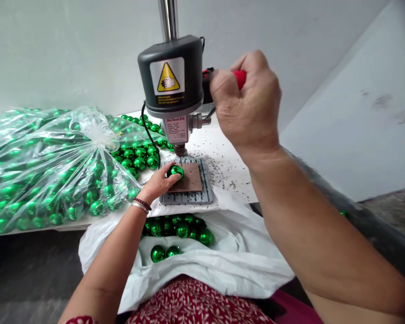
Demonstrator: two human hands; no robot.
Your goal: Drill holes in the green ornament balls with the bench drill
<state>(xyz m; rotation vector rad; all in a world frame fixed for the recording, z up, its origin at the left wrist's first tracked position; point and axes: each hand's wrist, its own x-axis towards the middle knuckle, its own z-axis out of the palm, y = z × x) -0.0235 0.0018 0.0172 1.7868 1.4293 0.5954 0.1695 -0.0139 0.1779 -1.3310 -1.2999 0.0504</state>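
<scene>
Between the thumb and fingers of my left hand (161,181) sits a shiny green ball (176,172), held at the wooden board (191,179) on the grey slotted base (189,198). The chuck and thin bit (180,153) of a small bench drill (173,76) are just above the ball; whether the bit touches it I cannot tell. My right hand (251,90), raised beside the motor housing, is closed around the drill's red lever handle (239,78).
A clear plastic bag (54,166) full of green balls lies on the left of the white table (229,157), with loose green balls (140,157) beside it. Dark shavings lie around the base. A white sack (222,261) in front holds several more balls (182,229).
</scene>
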